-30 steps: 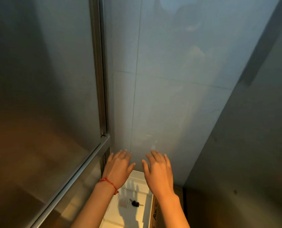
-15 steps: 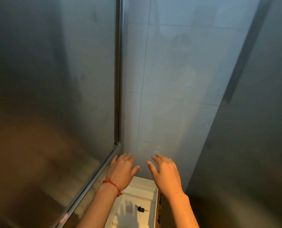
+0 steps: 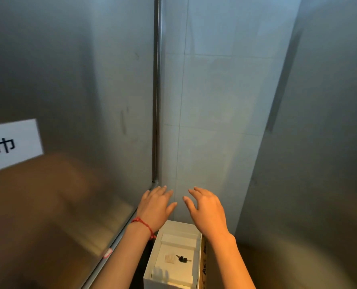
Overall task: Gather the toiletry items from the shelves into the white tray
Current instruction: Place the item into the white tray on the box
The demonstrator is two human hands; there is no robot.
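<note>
Hovering palm-down over the tray's far end, left hand and right hand grasp nothing, fingers loosely spread. One key lies inside the tray.

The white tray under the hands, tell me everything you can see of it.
The white tray is an open rectangular box with thin upright walls, cardboard or plastic by its look, standing level low in the view between the forearms. A stepped ledge runs across its far end. On its floor lie a small black key and a pale flat packet. Finger shadows fall on its near floor. Neither hand touches it.
</note>
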